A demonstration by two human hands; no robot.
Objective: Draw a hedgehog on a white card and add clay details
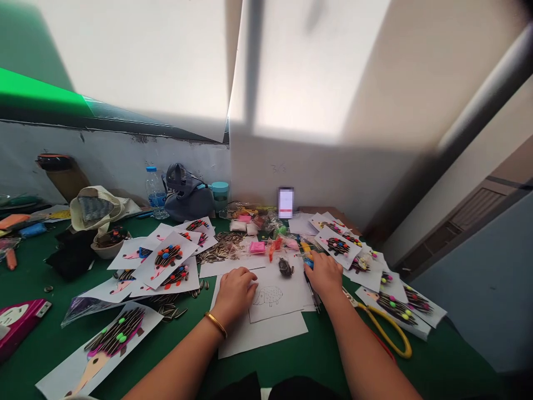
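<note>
My left hand [236,291] lies on white paper, fingers stretched out and holding nothing. Beside its fingertips is a sheet with a pencil-like hedgehog drawing [270,296]. My right hand [327,273] is bent over a small blue piece [308,263] that looks like modelling clay; its fingertips are partly hidden. Just left of that hand, a dark lump of clay in wrapping [285,267] sits on the paper. A black pen [311,289] lies by the right wrist. Yellow-handled scissors [387,328] rest near my right forearm.
Finished-looking hedgehog pictures with seed spines lie left [166,255] and right [391,303]. Loose sunflower seeds [222,247], a pink clay packet [257,248] and an upright phone [286,203] stand further back. A water bottle [156,194] and grey bag [189,197] are by the wall.
</note>
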